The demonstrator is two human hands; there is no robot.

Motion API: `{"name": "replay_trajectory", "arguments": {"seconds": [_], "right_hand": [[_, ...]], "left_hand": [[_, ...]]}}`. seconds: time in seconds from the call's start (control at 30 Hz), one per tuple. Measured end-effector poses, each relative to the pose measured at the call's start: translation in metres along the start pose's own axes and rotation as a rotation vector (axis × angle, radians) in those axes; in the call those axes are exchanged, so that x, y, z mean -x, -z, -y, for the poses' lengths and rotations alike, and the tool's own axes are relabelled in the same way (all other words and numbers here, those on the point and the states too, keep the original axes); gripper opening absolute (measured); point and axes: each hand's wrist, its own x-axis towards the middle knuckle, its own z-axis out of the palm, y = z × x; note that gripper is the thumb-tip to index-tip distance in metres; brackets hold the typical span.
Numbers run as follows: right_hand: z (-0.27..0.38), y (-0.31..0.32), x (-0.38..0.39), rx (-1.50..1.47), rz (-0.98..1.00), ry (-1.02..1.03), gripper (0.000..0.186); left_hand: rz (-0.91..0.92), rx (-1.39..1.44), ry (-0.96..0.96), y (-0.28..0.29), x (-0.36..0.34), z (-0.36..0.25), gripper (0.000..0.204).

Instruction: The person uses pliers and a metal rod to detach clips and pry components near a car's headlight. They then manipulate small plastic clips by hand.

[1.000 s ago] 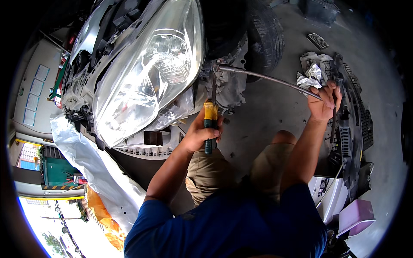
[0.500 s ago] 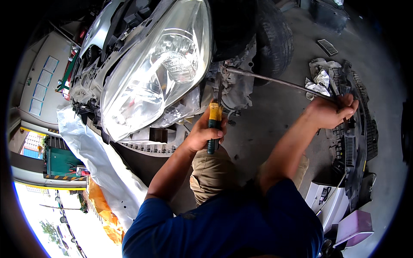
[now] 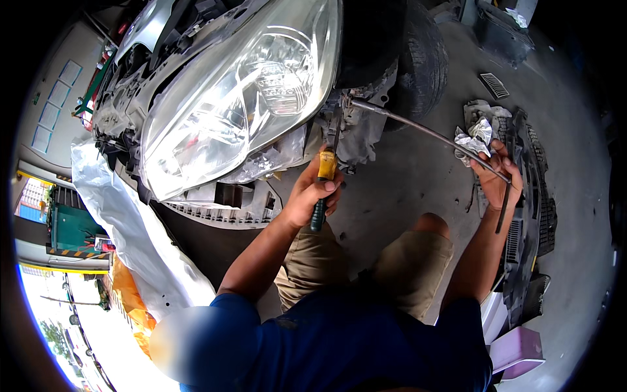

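Observation:
My left hand (image 3: 312, 196) is closed round a tool with a yellow and dark green handle (image 3: 326, 166). Its thin metal shaft points up at the parts below a large clear headlight (image 3: 235, 111); its tip is hard to make out. On the right, my right hand (image 3: 498, 179) grips the cross bar of a long T-handle socket wrench (image 3: 437, 136), fingers partly spread and thumb along the bar. The wrench slants up left, and its far end meets a metal bracket (image 3: 349, 117) beside the headlight's lower corner.
A tyre (image 3: 424, 65) stands behind the bracket. Crumpled silver wrapping (image 3: 475, 138) and a long black grille part (image 3: 522, 248) lie on the floor at right, near a pink bin (image 3: 519, 353). White sheeting (image 3: 124, 222) hangs at left. My knees are below the hands.
My right hand has moved down and left, its fingers now looser, so the wrench's cross bar shows, hanging downward. My left hand keeps its tool close to the same spot. The view has shifted slightly.

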Motion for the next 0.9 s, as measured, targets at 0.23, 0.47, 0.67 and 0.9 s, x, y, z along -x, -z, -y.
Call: {"name": "replay_trajectory", "arguments": {"seconds": [0.23,0.47,0.67,0.9], "right_hand": [[0.000,-0.020,-0.030,1.142,-0.690,0.911,0.019],[-0.063,-0.031,-0.051,-0.176,-0.819,1.350,0.032],[-0.069,-0.018,-0.032,-1.123,0.025,0.809,0.036],[-0.047,-0.009,-0.032,-0.555,0.523,0.425,0.030]], "left_hand": [[0.042,0.042,0.026,0.002,-0.001,-0.002,0.083],[-0.019,0.024,0.020,-0.004,0.002,-0.002,0.084],[0.014,0.011,0.023,0.001,-0.002,-0.002,0.068],[0.020,-0.014,0.009,0.002,-0.001,-0.003,0.059]]}}
